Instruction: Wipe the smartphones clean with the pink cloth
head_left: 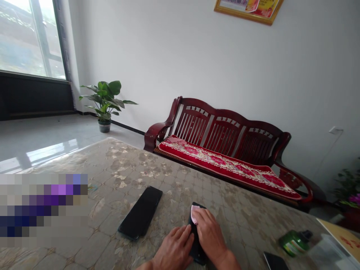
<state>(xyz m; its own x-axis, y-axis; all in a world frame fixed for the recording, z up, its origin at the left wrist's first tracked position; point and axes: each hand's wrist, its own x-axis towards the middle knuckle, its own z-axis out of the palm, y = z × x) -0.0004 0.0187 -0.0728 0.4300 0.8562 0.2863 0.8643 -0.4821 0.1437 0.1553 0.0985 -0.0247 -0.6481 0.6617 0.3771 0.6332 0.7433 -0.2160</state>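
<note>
A dark phone lies on the patterned tablecloth in front of me, partly covered by both hands. My right hand presses a small pink cloth onto the far end of its surface, fingers closed over the cloth. At the phone's left edge, my left hand holds it with the fingers together; the thumb is hidden. To the left of my hands rests a second, larger black phone, untouched, with its dark face up.
Right of my hands are a green bottle with a dark cap, a dark flat device, a clear plastic container and a yellow box. A wooden bench stands beyond the table. The left side is pixelated.
</note>
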